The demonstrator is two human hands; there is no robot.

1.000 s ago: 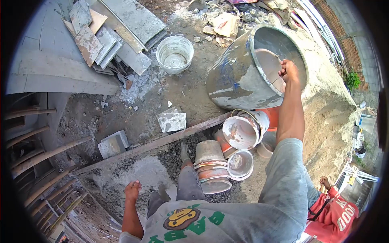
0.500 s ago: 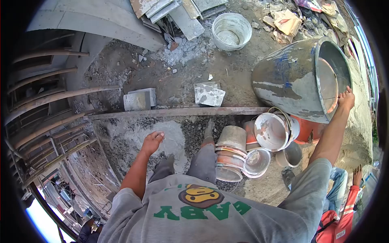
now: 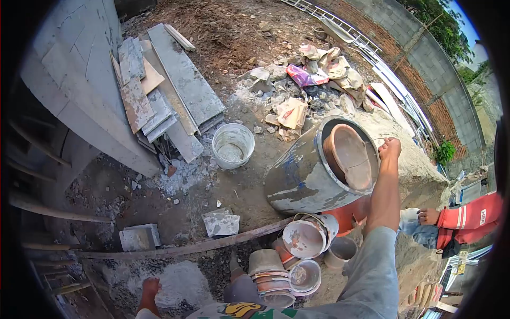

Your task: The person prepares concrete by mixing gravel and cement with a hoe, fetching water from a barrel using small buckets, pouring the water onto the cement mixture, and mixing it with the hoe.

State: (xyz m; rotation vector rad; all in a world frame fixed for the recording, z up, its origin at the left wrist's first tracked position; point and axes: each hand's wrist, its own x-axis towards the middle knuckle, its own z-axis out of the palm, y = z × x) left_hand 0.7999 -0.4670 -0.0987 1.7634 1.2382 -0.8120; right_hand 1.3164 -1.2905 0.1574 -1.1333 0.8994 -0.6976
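My right hand [image 3: 390, 148] is closed on the wire handle of a reddish-brown bucket [image 3: 351, 154], which sits tilted in the mouth of a large grey drum [image 3: 303, 178]. Its stained inside faces me. Low on the left, my left hand [image 3: 151, 286] hangs over pale grey ground, away from any object; its fingers look curled and nothing shows in them. Between my arms and below the drum are stacked dirty buckets [image 3: 265, 262] and a pale bucket [image 3: 304, 238] lying on its side.
A white bucket [image 3: 233, 145] stands beyond a long plank [image 3: 191, 248]. Concrete blocks [image 3: 220, 222] lie near it. Boards [image 3: 186, 80] are piled at upper left, with rubble and sacks [image 3: 292, 112] behind the drum. A person in a red sleeve [image 3: 467, 217] is at right.
The bucket in my right hand has risen from inside the drum to its mouth. My left hand has moved lower in view and its fingers are more curled. The view has swung up and right.
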